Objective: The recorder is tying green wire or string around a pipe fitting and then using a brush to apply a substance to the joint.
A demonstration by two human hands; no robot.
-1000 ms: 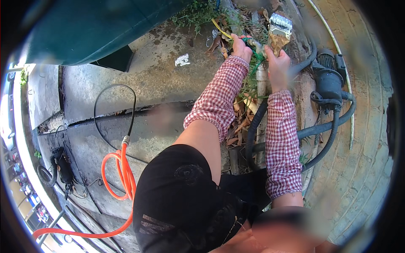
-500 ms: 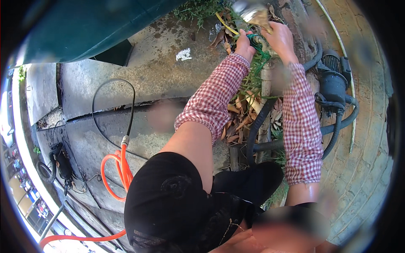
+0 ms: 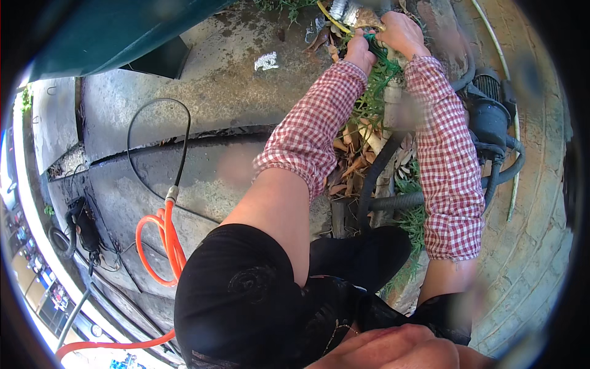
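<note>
At the upper middle, my left hand point(image 3: 361, 53) is closed, thumb up, beside a tangle of green twine point(image 3: 382, 60) around a pale upright pipe point(image 3: 392, 101). What lies inside its fingers is hidden. My right hand point(image 3: 403, 34) is just to the right and pinches the tan end of a shiny silver and tan object point(image 3: 367, 18). That object points left, over my left thumb; its kind does not show clearly. A thin yellow hose point(image 3: 333, 18) runs up to the left of my left hand.
To the right, a dark pump point(image 3: 488, 117) with thick hoses stands by a brick surface point(image 3: 534, 246). Dry leaves point(image 3: 356, 166) and weeds lie below my hands. An orange hose point(image 3: 169, 240) coils on the concrete at left. A big green container point(image 3: 117, 37) rises at upper left.
The silver and tan object, blurred and raised before, is now lower and closer to my left hand. Both hands appear higher in the picture, and the view has shifted slightly.
</note>
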